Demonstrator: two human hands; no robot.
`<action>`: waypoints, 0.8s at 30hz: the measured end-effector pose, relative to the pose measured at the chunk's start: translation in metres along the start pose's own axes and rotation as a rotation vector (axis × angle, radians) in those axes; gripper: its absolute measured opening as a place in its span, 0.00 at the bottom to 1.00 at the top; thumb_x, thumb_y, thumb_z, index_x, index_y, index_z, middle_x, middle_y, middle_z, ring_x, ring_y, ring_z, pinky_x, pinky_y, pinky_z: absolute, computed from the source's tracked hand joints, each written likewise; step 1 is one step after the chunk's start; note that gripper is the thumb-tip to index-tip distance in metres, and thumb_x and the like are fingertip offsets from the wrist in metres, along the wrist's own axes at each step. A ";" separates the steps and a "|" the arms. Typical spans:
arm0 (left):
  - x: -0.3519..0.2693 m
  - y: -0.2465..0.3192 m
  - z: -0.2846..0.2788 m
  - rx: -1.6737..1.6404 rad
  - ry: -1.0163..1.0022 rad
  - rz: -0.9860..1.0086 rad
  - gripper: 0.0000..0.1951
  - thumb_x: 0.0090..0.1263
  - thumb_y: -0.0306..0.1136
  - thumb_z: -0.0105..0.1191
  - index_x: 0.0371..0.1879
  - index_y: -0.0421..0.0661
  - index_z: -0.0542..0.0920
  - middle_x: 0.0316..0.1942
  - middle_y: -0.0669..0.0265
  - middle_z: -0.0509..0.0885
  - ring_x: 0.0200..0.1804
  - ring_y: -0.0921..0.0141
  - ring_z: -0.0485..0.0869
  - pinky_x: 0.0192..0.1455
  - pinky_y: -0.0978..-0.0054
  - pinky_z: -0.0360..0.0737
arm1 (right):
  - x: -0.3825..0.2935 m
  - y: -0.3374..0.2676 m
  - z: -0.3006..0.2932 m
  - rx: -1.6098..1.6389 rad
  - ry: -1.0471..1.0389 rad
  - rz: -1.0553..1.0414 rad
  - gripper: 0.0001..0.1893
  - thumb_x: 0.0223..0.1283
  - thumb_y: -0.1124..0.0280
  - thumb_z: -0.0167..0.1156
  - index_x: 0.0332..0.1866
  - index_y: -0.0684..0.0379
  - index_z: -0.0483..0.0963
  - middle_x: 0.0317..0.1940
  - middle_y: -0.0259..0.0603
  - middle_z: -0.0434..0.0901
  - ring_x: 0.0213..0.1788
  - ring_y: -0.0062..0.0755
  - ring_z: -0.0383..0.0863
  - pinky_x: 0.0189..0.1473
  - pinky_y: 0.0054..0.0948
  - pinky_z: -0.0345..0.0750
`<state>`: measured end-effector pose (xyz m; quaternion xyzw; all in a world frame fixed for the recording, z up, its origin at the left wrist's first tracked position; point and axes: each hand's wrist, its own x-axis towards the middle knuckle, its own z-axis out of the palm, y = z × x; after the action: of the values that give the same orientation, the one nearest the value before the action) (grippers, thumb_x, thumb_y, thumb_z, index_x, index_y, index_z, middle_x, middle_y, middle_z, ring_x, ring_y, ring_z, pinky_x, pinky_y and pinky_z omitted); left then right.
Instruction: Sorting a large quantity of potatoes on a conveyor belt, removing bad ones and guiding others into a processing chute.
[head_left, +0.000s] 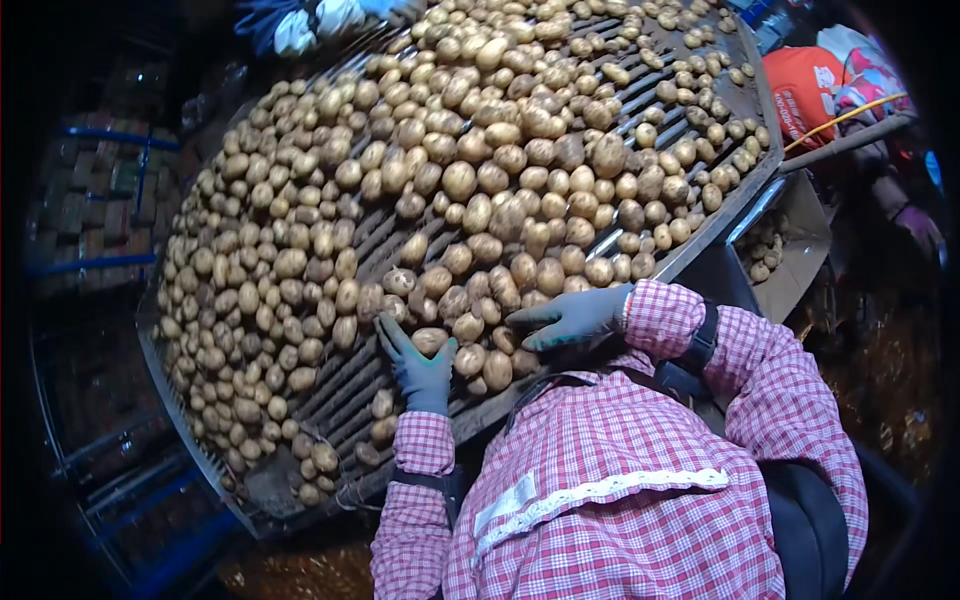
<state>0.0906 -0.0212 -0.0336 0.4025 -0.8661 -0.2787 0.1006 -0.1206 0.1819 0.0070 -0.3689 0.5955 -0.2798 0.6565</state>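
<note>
Many potatoes (460, 181) cover a slatted sorting table (341, 390) in front of me. My left hand (421, 367), in a grey-green work glove, rests at the near side with thumb and fingers spread around a potato (428, 341); whether it grips that potato I cannot tell. My right hand (574, 319), gloved alike, lies flat with fingers pointing left, beside the potatoes at the near edge. Its fingertips are near a potato (504, 340), and its palm is hidden. Bare dark slats show left of my left hand and between the heaps.
A cardboard box (799, 244) with potatoes stands beyond the table's right edge. Another person's gloved hand (919, 229) and a red bag (801, 94) are at the right. A metal rim (191, 450) bounds the table at left. Woven baskets or crates (97, 187) stand farther left.
</note>
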 end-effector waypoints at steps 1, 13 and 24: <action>0.013 0.009 0.011 -0.006 -0.032 0.026 0.57 0.51 0.33 0.74 0.78 0.47 0.47 0.77 0.46 0.48 0.77 0.50 0.53 0.75 0.59 0.61 | -0.001 0.007 -0.013 0.055 0.005 -0.018 0.40 0.64 0.43 0.57 0.76 0.54 0.57 0.72 0.52 0.63 0.74 0.45 0.63 0.74 0.34 0.58; 0.156 0.167 0.111 -0.271 0.029 0.111 0.50 0.55 0.30 0.72 0.76 0.48 0.54 0.78 0.52 0.38 0.77 0.53 0.55 0.73 0.61 0.68 | 0.011 0.013 -0.145 0.179 -0.006 -0.147 0.40 0.67 0.40 0.51 0.76 0.55 0.56 0.74 0.51 0.60 0.74 0.46 0.61 0.76 0.35 0.55; 0.284 0.313 0.247 0.276 -0.047 0.394 0.32 0.72 0.56 0.45 0.72 0.55 0.65 0.74 0.56 0.60 0.78 0.52 0.50 0.78 0.50 0.41 | -0.021 0.076 -0.317 0.509 0.365 -0.247 0.20 0.68 0.62 0.55 0.58 0.64 0.77 0.55 0.43 0.81 0.55 0.31 0.79 0.61 0.28 0.74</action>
<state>-0.3948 0.0272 -0.0749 0.2292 -0.9599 -0.1418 0.0770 -0.4423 0.1946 -0.0490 -0.2062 0.5652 -0.5586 0.5711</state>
